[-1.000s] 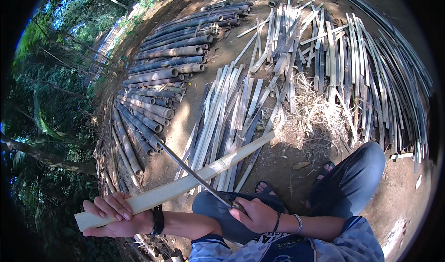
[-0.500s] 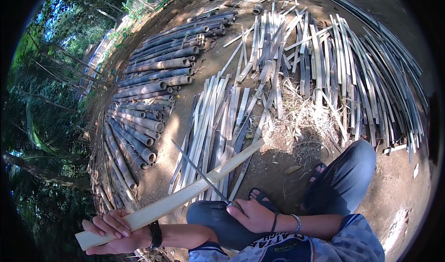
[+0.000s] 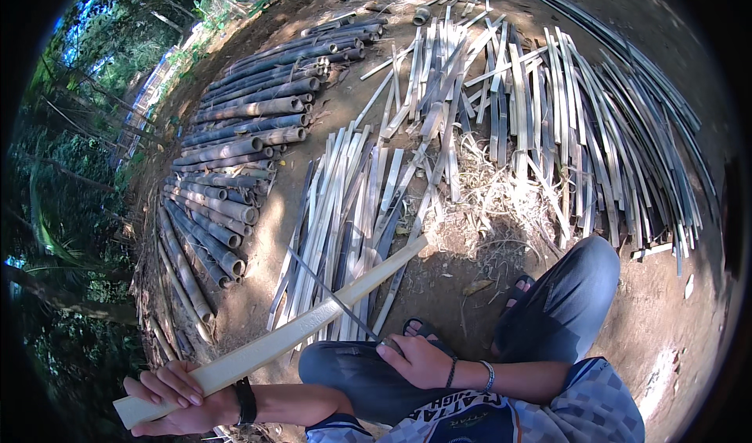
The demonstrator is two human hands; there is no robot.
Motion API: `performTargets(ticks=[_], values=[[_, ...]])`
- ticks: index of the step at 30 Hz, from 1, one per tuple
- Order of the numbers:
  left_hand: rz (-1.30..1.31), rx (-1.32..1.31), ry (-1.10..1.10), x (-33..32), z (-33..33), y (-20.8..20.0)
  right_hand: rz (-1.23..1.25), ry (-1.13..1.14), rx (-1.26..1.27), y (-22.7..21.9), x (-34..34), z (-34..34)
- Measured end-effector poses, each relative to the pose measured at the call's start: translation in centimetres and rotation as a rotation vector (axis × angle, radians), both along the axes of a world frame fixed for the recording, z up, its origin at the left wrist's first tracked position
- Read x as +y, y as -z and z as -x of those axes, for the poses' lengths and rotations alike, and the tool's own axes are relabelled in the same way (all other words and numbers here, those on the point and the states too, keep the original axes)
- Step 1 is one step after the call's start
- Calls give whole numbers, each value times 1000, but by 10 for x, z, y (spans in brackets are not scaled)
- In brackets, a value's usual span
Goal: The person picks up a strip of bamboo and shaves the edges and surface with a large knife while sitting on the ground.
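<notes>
From left hand [image 3: 180, 397] past right hand [image 3: 417, 361], one pale strip [image 3: 274, 343]

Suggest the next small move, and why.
Probably slide the long knife along the pale strip toward its far end: the right hand holds the knife across it, while the left hand grips the near end, away from that path.
</notes>
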State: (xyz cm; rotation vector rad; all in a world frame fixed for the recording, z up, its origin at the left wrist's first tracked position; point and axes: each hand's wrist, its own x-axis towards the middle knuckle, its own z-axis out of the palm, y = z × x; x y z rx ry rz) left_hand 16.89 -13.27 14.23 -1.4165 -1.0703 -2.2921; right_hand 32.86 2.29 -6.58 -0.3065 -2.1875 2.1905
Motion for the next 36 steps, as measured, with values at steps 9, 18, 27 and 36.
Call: performTargets(ticks=[9, 18, 27, 36], values=[[-18, 3, -13, 3, 0, -1, 155, -102, 87, -19, -5, -8], [-18, -2, -26, -4, 0, 1, 155, -142, 92, -35, -11, -9], [-22, -1, -35, -3, 2, -1, 159, -118, 96, -44, -17, -11], [-12, 12, -16, -2, 1, -1, 141, -103, 121, -54, -16, -10]])
